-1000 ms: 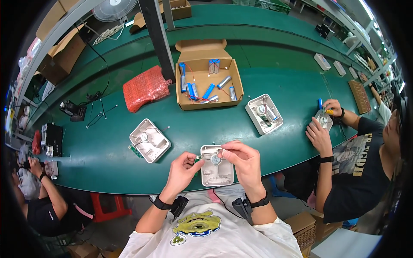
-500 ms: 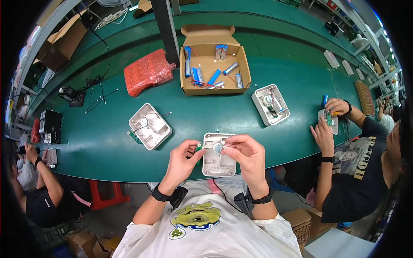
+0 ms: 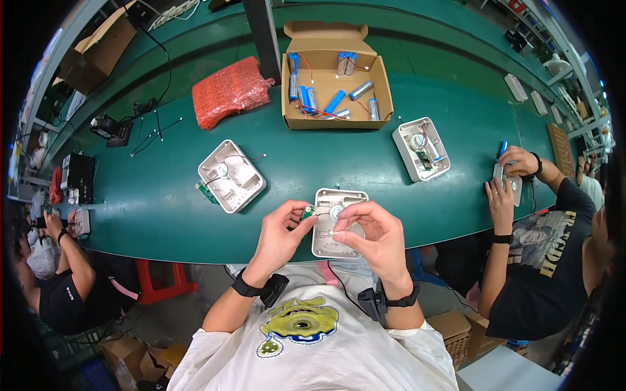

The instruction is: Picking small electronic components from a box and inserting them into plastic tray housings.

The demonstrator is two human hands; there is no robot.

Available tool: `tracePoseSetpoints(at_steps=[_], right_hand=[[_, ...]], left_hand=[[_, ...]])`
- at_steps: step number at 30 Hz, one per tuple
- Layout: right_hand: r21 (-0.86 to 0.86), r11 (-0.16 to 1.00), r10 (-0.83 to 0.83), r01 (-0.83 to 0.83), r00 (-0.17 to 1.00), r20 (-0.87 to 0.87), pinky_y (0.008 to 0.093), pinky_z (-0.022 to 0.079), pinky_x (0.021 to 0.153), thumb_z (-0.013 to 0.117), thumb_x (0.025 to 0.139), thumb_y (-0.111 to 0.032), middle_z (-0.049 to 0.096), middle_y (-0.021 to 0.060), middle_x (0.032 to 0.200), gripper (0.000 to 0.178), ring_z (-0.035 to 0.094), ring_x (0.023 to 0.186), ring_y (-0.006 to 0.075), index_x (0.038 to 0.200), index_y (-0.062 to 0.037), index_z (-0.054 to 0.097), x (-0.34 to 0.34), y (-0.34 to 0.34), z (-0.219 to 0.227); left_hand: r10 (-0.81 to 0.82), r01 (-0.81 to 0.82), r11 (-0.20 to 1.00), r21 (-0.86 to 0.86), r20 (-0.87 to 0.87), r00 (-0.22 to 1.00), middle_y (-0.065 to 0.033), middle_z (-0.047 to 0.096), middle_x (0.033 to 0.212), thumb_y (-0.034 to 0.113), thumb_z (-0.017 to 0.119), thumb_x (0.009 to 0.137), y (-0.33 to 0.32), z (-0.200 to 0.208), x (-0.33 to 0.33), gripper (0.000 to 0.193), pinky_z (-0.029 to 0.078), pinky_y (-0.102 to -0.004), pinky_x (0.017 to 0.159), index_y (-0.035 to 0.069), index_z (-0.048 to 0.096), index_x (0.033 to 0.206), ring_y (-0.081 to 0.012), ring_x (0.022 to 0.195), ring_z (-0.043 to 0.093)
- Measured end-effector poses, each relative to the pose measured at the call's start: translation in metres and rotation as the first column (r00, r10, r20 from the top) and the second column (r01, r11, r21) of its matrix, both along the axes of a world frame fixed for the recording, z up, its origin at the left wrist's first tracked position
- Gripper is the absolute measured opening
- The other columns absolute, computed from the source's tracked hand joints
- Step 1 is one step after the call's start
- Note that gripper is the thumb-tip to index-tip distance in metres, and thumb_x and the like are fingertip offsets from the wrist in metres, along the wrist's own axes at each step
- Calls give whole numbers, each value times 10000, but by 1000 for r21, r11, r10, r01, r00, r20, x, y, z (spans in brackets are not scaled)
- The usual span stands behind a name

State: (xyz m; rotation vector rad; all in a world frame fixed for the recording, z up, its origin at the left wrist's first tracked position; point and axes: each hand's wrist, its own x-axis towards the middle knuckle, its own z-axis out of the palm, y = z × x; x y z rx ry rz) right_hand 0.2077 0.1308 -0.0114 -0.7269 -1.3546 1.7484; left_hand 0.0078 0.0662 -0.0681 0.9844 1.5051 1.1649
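Item: white plastic housing [image 3: 339, 225], open shell, lying flat at the near edge of the green bench [image 3: 163, 208], lower centre of the frame.

Left hand [image 3: 280, 234]: fingers pinched together on a small green circuit board [image 3: 307, 212], held at the housing's left rim, touching or just off it.

Right hand [image 3: 372, 234]: fingers curled over the housing's right half, thumb and forefinger closed near a round silver part [image 3: 337, 212] in its upper middle. Whether they clamp that part or a wire cannot be told.

Step in hand, as judged: fitting internal components into the shell, board still outside its seat. The next move calls for a fine, level placement of the board into the housing while the other hand steadies the shell.

Position: the housing lies under both hands, between the grips, not lifted.

Nearby: second white housing [image 3: 231, 176] to the upper left; third white housing [image 3: 422, 148] to the upper right; cardboard box [image 3: 336, 81] of blue and silver cylindrical cells at top centre; red mesh bag [image 3: 228, 88] left of it. A co-worker's hands [image 3: 505, 189] work at the right edge.
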Motion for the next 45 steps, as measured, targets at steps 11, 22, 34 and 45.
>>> tracePoseSetpoints(at_steps=[11,22,34,45], right_hand=[[616,788,-361,13,820,444,360,530,854,769,824,99,713,117,929,264,707,870,270,1029,7,631,-19,-8,-23],[695,719,-400,-15,809,430,409,519,824,754,815,109,704,109,897,292,698,833,309,1031,-16,604,-29,-1,-36],[666,744,-433,49,795,425,422,505,854,790,790,84,748,85,884,335,707,840,293,1065,-24,632,-28,-3,-39],[722,692,-478,14,759,443,406,476,867,793,781,71,742,63,848,345,705,811,271,1065,-38,631,-28,-4,-35]], left_hand=[[14,-14,1000,16,23,1000,-36,730,986,-17,759,949,-4,-3,3,239,534,-222,739,-32,665,1169,-69,867,664],[-54,60,996,62,-95,994,-54,642,1049,-43,755,933,-1,1,2,227,534,-236,734,-46,697,1153,-98,905,669],[-51,64,994,90,-139,989,-55,646,1030,-51,750,927,-3,5,3,234,543,-248,742,-37,703,1156,-109,892,668],[33,32,980,198,-318,948,-77,656,999,-57,788,879,-5,9,13,262,547,-261,696,-31,721,1131,-129,824,655]])
